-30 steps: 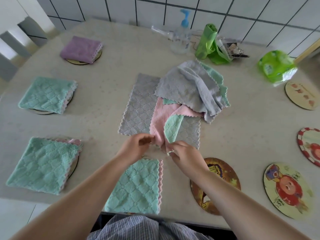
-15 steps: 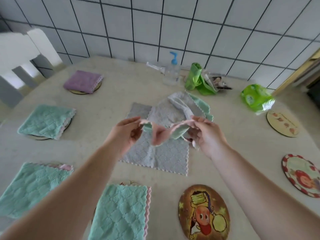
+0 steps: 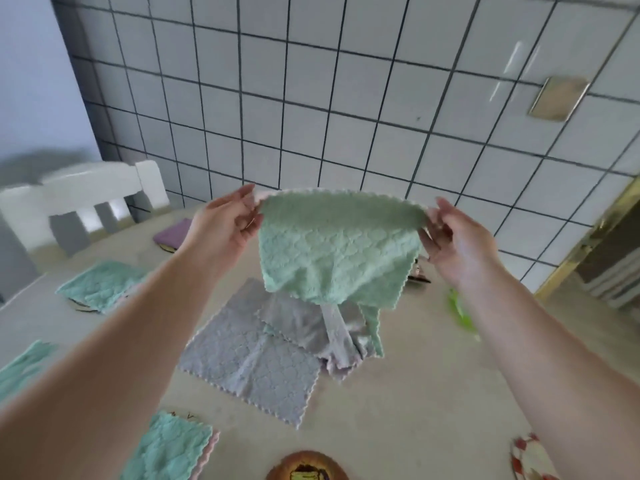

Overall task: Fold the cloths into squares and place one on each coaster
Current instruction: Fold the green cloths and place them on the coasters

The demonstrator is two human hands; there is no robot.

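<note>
The left hand and the right hand are held apart, up in the air over the middle of the bench, and each one pinches a top corner of a green cloth so it hangs down open between them. Under it, gray cloths lie loose in the middle of the bench. Folded green cloths and a folded purple cloth sit near the left edge, another folded green cloth sits at the near edge, and a brown coaster and a red and white coaster lie bare at the near edge.
</note>
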